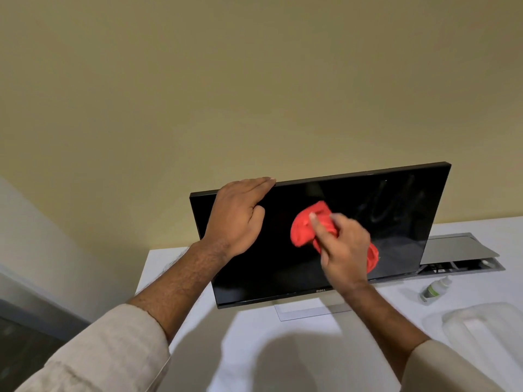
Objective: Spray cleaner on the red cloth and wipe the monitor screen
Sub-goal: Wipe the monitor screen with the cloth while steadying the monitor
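Observation:
A black monitor (396, 222) stands on a white desk, its dark screen facing me and showing smear marks at the upper right. My right hand (343, 250) presses a bunched red cloth (304, 227) against the middle of the screen. My left hand (240, 216) grips the monitor's top left edge, fingers over the top and thumb on the screen. A small white and green cleaner bottle (434, 290) lies on its side on the desk, right of the monitor.
The white desk (254, 349) stretches under the monitor's stand (308, 309). A grey cable tray with an open lid (458, 250) sits behind the monitor at the right. A white plastic container (486, 326) lies at the near right. A beige wall is behind.

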A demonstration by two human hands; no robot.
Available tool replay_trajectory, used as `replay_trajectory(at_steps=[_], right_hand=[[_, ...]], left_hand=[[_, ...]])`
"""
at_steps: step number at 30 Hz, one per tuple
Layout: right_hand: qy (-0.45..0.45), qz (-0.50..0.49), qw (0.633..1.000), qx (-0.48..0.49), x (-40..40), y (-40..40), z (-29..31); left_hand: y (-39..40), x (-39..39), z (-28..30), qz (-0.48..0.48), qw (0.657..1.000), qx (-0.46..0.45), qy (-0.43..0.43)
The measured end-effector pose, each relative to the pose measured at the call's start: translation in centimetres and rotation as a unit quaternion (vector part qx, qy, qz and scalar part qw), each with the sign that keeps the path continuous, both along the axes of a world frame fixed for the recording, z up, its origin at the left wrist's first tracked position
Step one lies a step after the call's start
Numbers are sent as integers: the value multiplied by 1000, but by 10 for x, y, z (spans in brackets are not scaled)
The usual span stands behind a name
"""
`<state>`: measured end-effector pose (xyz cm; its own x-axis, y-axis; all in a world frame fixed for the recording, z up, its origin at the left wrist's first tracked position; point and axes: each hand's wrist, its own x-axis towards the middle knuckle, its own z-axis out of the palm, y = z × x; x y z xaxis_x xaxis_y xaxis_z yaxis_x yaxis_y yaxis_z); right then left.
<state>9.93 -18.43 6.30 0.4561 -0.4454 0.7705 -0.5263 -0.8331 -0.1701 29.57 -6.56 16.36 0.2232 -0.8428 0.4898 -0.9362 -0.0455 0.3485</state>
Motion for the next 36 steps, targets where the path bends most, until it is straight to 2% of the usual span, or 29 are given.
replay_trajectory(at_steps=[3,6,9,11,14,17,21,27,32,36], right_hand=[[-125,-16,992,26,21,-5,36],[-139,28,990,19,50,10,47],[-51,92,995,-2,64,33,21],[60,136,988,-28,59,48,-14],[259,181,948,-46,34,67,-73],[328,174,928,-34,9,68,-110],[341,151,928,-22,-14,53,-119],[315,77,944,59,-55,45,-120],[324,-17,932,162,-75,48,-113],[260,-43,926,271,-63,65,-111]], left_hand=[[-1,-1,0,1,1000,3,-3],[0,0,0,1,1000,5,-6],[0,1,0,2,1000,3,-5],[0,1,0,2,1000,1,-3],[3,2,-2,-2,1000,-6,-1],[4,2,-6,-3,1000,-6,-1],[4,3,-6,-1,1000,-8,2],[3,2,-7,-1,1000,-13,6],[4,-1,-7,5,1000,-13,16],[4,-3,-7,13,1000,-10,22]])
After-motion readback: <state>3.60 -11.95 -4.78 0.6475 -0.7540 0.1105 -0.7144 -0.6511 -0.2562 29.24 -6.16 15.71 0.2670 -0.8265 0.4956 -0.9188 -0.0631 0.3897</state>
